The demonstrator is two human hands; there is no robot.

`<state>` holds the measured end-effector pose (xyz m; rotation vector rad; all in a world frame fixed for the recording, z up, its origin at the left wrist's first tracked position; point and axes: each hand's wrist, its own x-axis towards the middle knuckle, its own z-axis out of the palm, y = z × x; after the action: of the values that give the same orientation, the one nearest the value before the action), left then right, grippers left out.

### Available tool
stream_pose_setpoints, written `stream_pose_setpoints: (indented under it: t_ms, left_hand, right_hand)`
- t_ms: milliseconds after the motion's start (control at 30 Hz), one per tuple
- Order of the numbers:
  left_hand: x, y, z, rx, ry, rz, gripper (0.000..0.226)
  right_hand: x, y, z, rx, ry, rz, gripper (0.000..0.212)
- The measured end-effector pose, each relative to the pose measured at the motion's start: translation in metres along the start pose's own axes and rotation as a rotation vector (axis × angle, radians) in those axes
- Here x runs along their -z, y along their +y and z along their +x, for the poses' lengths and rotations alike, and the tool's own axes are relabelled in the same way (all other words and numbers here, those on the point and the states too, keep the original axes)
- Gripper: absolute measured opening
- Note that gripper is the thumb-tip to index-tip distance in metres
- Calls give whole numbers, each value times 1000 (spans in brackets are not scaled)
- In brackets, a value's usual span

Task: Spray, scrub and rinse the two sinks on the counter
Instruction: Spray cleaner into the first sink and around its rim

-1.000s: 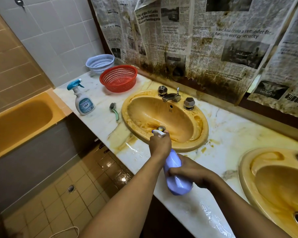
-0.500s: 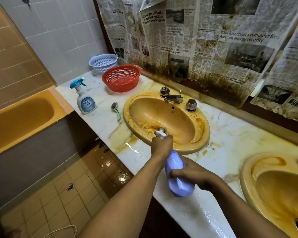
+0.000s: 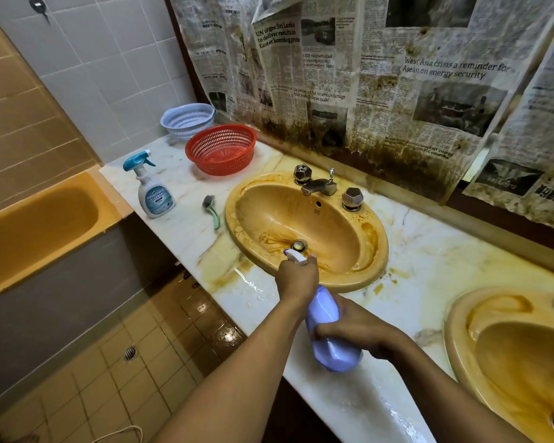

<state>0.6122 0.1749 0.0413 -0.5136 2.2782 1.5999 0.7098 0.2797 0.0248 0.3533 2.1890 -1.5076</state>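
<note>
The purple spray bottle is held tilted at the front rim of the stained sink, its white nozzle aimed into the basin nr the drain. L hand wraps the neck w/ fingers curled at the trigger; R hand cups and grips the lower body. Bottle looks like thin plastic, prob light to moderate (fill level not visible), a bit squeezy, likely slick if wet. Best taken at the neck for the trigger, w/ a 2nd hold low on the body. Sink is hard, glazed, streaked brown, so spray should run off fast. Left of the sink: scrub brush, cleaner bottle, then red basket & blue basket. Right of it: 2nd sink, also stained. Both sit in a marble-look counter, wet and glossy in front of the sink. Behind the sink, stained newspaper covers the wall; lower left, an orange tub & tiled floor.
</note>
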Motion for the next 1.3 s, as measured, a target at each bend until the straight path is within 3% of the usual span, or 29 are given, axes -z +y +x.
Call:
stream_pose_setpoints:
  t_ms: [133, 300, 600, 867, 1100, 1300]
  left_hand:
    - [-2, 0, 0, 6, 40, 43, 39]
    - [-6, -8, 0, 9, -8, -106, 42]
    - [-11, -16, -4, -70, 129, -76, 26]
    - [-10, -16, 1, 34, -15, -58, 42]
    - [-14, -10, 3, 23, 35, 92, 26]
    - [-19, -13, 2, -1, -38, -33, 32]
  right_hand:
    - [-2, 2, 1, 4, -3, 12, 70]
    - [2, 7, 3, -2, 18, -13, 72]
    - [2, 8, 0, 34, 28, -87, 80]
    - [4, 8, 4, -2, -12, -40, 68]
    - [2, 10, 2, -27, -7, -42, 65]
    - [3, 12, 0, -27, 33, -21, 67]
